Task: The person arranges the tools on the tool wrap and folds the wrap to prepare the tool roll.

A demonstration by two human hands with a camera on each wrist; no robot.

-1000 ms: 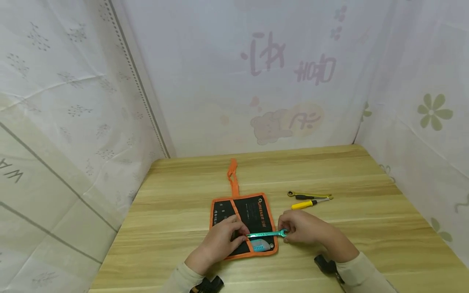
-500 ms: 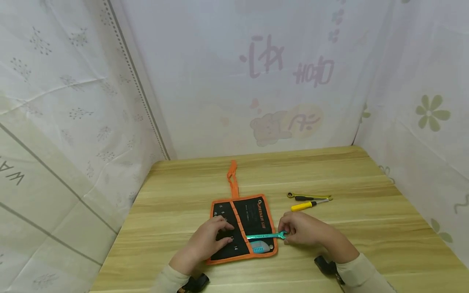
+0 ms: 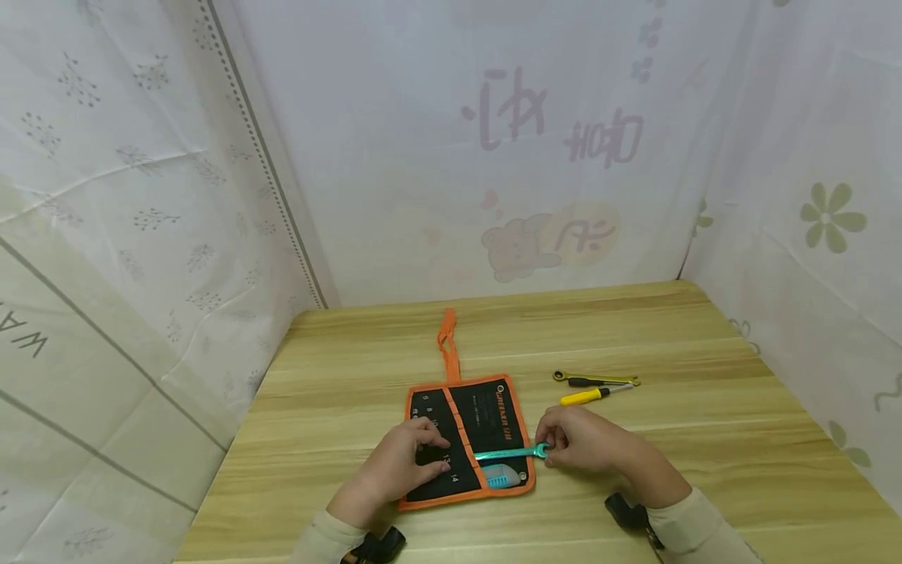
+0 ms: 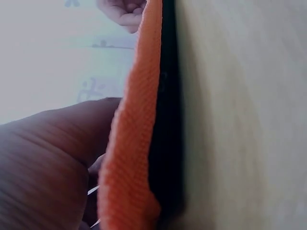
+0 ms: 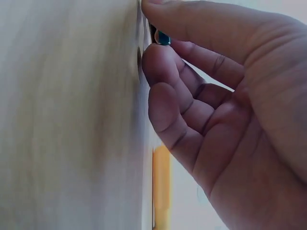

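Note:
A black tool pouch with orange trim lies spread on the table, its slots marked with numbers. Its orange edge runs close by the thumb in the left wrist view. A green wrench sits partly in a slot, its open end sticking out past the pouch's right edge. My right hand pinches that end between thumb and fingers; a small green bit shows there in the right wrist view. My left hand rests on the pouch's numbered part, fingers loosely bent. A grey and blue utility knife is in the slot beside the wrench.
Beyond my right hand lie a yellow ratchet wrench, a black-handled tool and a yellow-handled screwdriver. An orange strap stretches from the pouch toward the table's back edge. Patterned curtains hang around the table.
My left hand has let go of the slot edge by the wrench and moved left over the numbers. My right hand stays at the wrench's end.

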